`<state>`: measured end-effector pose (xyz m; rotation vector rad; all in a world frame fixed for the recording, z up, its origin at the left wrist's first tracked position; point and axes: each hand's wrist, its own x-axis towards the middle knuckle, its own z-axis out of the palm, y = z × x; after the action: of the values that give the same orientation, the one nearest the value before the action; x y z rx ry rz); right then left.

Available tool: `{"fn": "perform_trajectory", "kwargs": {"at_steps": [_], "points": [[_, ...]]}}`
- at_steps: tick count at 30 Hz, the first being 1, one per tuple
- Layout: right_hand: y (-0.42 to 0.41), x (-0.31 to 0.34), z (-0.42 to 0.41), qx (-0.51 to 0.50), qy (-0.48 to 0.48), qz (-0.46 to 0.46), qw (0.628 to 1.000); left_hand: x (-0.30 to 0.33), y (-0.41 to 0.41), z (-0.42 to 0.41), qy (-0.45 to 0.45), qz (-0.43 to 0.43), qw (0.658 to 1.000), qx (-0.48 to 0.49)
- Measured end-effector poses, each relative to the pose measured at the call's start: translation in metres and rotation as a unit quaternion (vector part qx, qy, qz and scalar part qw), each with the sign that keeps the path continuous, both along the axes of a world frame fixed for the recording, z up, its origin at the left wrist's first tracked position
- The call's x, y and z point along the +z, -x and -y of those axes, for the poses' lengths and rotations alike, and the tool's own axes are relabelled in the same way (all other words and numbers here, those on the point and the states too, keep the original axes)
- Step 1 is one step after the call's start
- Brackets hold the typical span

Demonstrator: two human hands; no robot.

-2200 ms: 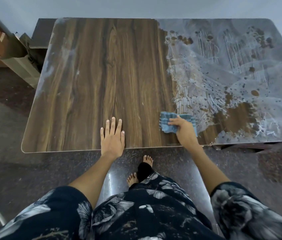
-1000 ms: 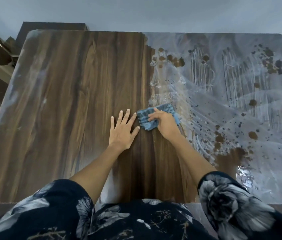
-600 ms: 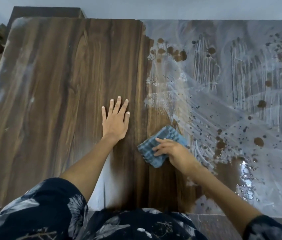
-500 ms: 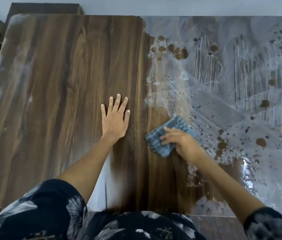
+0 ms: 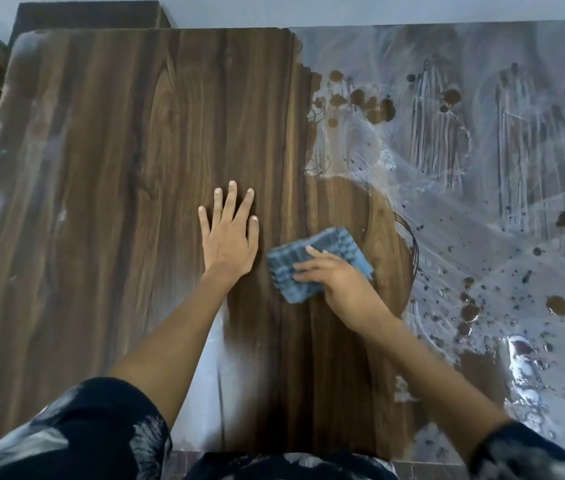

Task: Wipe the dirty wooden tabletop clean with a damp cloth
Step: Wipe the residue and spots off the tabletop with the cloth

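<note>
Lying folded under the right hand point(image 5: 338, 280), a blue checked cloth point(image 5: 312, 268) is pressed flat on the wooden surface point(image 5: 118, 202), just beside the edge of the white, brown-spotted film point(image 5: 482, 202) that covers the surface's right part. The cloth is judged soft, light and limp, probably slick when damp, so it is best held from above with fingers spread across the fold and the thumb tucked at its edge, as it appears to be held here. The left hand point(image 5: 229, 237) is laid flat with straight fingers, grasping nothing, just beside the cloth. Dark patterned sleeves point(image 5: 76, 434) are seen at the near edge.
</note>
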<state>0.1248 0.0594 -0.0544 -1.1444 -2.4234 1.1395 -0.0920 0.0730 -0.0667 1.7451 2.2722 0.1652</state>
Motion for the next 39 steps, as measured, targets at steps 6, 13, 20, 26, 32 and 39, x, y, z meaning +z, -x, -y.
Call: {"fn": "perform_trajectory", "kwargs": {"at_steps": [6,13,20,26,32,39], "points": [[-0.022,0.013,-0.047,-0.174,-0.034,0.045,0.983,-0.003,0.000,-0.024,-0.010,0.013,1.000,-0.004],[0.035,-0.009,-0.162,-0.252,-0.082,0.036,0.964,-0.004,-0.008,-0.069,-0.017,0.013,1.000,-0.018],[0.014,0.000,-0.087,-0.024,-0.043,0.032,0.998,-0.008,-0.001,-0.111,-0.019,0.017,0.999,0.020],[-0.024,0.006,-0.102,-0.108,-0.045,0.065,0.991,-0.011,-0.006,-0.141,-0.025,0.007,0.999,0.048],[0.006,-0.009,-0.212,-0.280,-0.109,0.020,0.954,-0.009,-0.001,-0.171,-0.035,0.012,0.999,0.027],[0.042,-0.027,-0.212,-0.150,-0.094,-0.011,0.984,-0.006,0.014,-0.202,-0.047,0.026,0.998,-0.022]]}}
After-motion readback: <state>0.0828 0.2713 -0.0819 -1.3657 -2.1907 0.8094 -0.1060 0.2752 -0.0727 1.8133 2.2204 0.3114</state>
